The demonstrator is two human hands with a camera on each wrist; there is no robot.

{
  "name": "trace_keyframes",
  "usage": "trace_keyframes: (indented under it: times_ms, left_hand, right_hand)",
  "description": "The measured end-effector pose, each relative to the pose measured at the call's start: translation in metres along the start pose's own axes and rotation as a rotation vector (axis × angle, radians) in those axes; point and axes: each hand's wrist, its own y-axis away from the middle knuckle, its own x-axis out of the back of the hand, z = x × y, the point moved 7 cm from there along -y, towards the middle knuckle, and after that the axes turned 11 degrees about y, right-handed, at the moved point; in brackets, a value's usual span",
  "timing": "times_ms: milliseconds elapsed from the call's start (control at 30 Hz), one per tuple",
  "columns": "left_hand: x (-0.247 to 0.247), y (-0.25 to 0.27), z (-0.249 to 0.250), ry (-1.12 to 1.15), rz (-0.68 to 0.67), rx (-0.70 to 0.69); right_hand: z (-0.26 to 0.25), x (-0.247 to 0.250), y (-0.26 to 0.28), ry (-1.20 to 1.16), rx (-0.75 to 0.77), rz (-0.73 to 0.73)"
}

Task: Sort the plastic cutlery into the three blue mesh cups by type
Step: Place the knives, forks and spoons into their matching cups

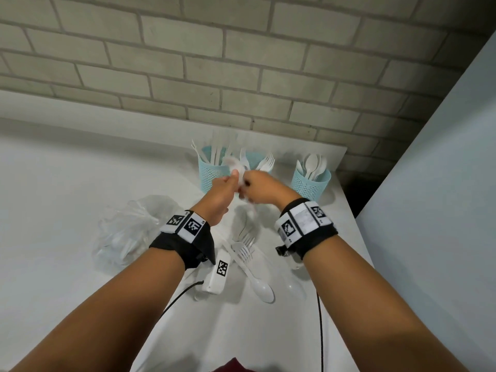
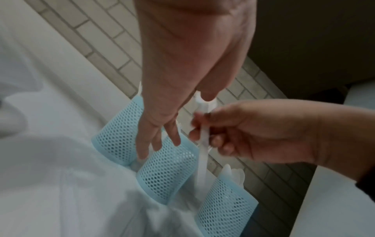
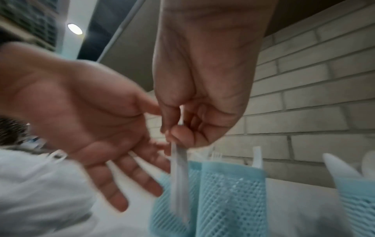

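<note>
Three blue mesh cups stand by the brick wall: the left cup (image 1: 212, 173) holds knives, the middle cup (image 1: 259, 161) forks, the right cup (image 1: 310, 183) spoons. My right hand (image 1: 245, 183) pinches a white plastic cutlery piece (image 2: 202, 160) in front of the middle cup (image 2: 168, 173); motion blur hides its type. The handle (image 3: 179, 176) hangs down from the curled fingers. My left hand (image 1: 232, 179) is right beside it, palm open and fingers (image 3: 113, 189) straight, the thumb near the piece's top. Loose forks (image 1: 245, 251) and a spoon (image 1: 264, 289) lie on the table.
A crumpled clear plastic bag (image 1: 126, 232) lies on the white table (image 1: 67, 183) at the left. A small white device with a marker (image 1: 218, 275) and its black cable lie under my left wrist. A pale panel (image 1: 442, 183) borders the table's right edge.
</note>
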Motion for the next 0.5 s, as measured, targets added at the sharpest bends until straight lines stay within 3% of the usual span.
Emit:
trace_keyframes:
  times_ms: [133,200,267,433,500]
  left_hand:
    - [0.01,0.007,0.006,-0.114,0.002,-0.021]
    - [0.012,0.009,0.005,-0.177,0.014,-0.013]
    - [0.013,0.009,0.0,-0.25,0.012,0.014]
    - [0.011,0.007,-0.015,-0.471,-0.058,0.067]
    - [0.013,0.008,-0.018,-0.549,-0.073,0.067]
  right_hand:
    - [0.032,0.063,0.002,-0.514,-0.141,0.559]
    - [0.048,0.075,0.003,-0.648,-0.195,0.728]
    - [0.057,0.07,-0.004,-0.69,-0.243,0.735]
    - [0.067,0.031,-0.035,-0.71,-0.322,0.471]
    - [0.07,0.026,-0.039,-0.704,-0.336,0.442]
